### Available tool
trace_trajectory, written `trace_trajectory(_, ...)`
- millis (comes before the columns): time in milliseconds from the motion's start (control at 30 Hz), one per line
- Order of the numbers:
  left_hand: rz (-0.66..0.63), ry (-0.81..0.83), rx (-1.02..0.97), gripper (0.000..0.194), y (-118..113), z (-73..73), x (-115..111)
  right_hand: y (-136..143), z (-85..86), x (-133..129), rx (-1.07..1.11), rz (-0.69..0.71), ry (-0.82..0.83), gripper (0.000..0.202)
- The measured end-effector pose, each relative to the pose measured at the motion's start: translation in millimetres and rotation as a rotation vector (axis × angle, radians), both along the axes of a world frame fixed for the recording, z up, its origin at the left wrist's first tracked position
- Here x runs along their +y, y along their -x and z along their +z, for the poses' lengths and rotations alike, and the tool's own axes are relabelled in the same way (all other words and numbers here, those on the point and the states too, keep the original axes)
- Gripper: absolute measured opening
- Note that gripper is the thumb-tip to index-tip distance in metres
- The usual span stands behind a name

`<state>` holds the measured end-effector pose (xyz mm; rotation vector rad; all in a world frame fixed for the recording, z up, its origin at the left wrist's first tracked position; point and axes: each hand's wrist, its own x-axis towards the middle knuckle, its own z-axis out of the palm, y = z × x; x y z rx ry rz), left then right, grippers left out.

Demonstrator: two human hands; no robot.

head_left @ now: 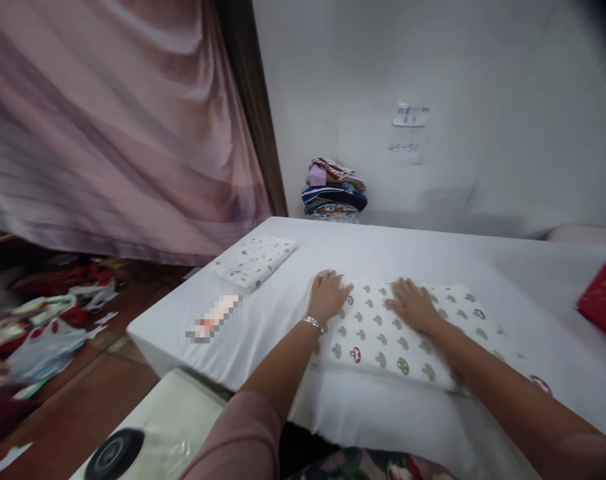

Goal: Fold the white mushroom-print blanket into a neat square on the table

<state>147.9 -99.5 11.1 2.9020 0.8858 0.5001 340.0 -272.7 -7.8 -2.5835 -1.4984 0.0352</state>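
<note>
Hands: left hand (pixel 329 295) and right hand (pixel 413 304) both lay flat, fingers spread wide, gripping nothing.
Cloth: patterned cloth (pixel 383 337) with grey and red shapes lay spread on the white table (pixel 433 257), under both palms, left hand at its left edge.
Second piece: folded printed cloth (pixel 255 260) rested well apart, near the table's far left corner.
Stack: pile of folded fabrics (pixel 334 190) sat against the wall.
Floor: plastic bags (pixel 47 333), contents too blurred to tell.
</note>
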Motion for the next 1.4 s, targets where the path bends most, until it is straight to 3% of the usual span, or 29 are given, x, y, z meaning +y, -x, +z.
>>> trace_trajectory(200, -0.018, -0.141, 0.060, 0.052, -5, -12.2, 9, 26, 7.2, 17, 0.140, 0.180, -0.033, 0.069)
trace_trajectory(400, -0.041, -0.207, 0.144, 0.054, -8, -12.3, 17, 8, 18.6, 14, 0.250, 0.201, -0.041, 0.070)
trace_trajectory(533, -0.031, -0.184, 0.175, 0.057, -9, -10.0, 18, -33, 22.1, -20, 0.091, 0.002, -0.083, 0.072)
trace_trajectory(600, -0.027, -0.172, 0.177, 0.057, -9, -10.1, 18, -54, 15.1, -40, 0.056, -0.119, -0.047, 0.070)
trace_trajectory(700, -0.019, -0.147, 0.171, 0.058, -10, -10.5, 17, -72, 2.7, -57, 0.069, -0.166, 0.011, 0.068)
trace_trajectory(800, -0.010, -0.121, 0.175, 0.059, -11, -9.7, 15, -74, 0.2, -57, 0.071, -0.152, 0.014, 0.066)
trace_trajectory(933, -0.003, -0.043, 0.162, 0.057, -11, -6.1, 17, -74, 10.7, -63, 0.148, -0.179, -0.061, 0.061)
trace_trajectory(1033, -0.026, 0.051, 0.109, 0.052, -3, -2.6, 22, -78, 15.9, -91, 0.202, -0.359, -0.208, 0.058)
trace_trajectory(1167, -0.035, 0.012, 0.034, 0.047, 22, -1.9, 17, -79, 14.6, -141, 0.310, -0.552, -0.274, 0.056)
trace_trajectory(1267, 0.005, 0.010, 0.097, 0.045, 37, -2.9, 7, -70, 17.5, -169, 0.429, -0.624, -0.285, 0.048)
trace_trajectory(1400, 0.009, 0.092, 0.144, 0.042, 39, 1.1, 2, -54, 31.1, -186, 0.606, -0.672, -0.229, 0.038)
